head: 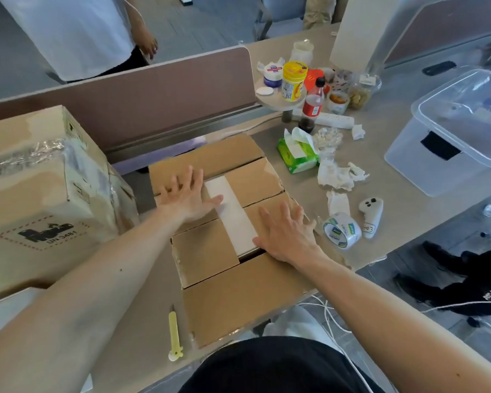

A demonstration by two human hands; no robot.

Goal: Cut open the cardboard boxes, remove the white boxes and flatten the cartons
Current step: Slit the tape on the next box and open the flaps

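Note:
A brown cardboard carton [238, 302] lies on the table in front of me with its top flaps spread outward. Between the inner flaps a strip of a white box [233, 214] shows. My left hand [187, 197] rests flat, fingers spread, on the left inner flap at the edge of the white box. My right hand [284, 234] lies flat with fingers apart on the right inner flap. Neither hand holds anything. A yellow box cutter [174, 333] lies on the table at the carton's near left. A larger sealed carton [40, 194] with plastic wrap stands at the left.
To the right lie a tape roll [342, 229], a white controller [370, 215], crumpled tissues [335, 174] and a green tissue pack [296, 154]. Bottles and jars [295, 80] stand behind. A clear plastic bin [454, 131] sits far right. A person in a white shirt [77, 32] stands beyond the divider [153, 97].

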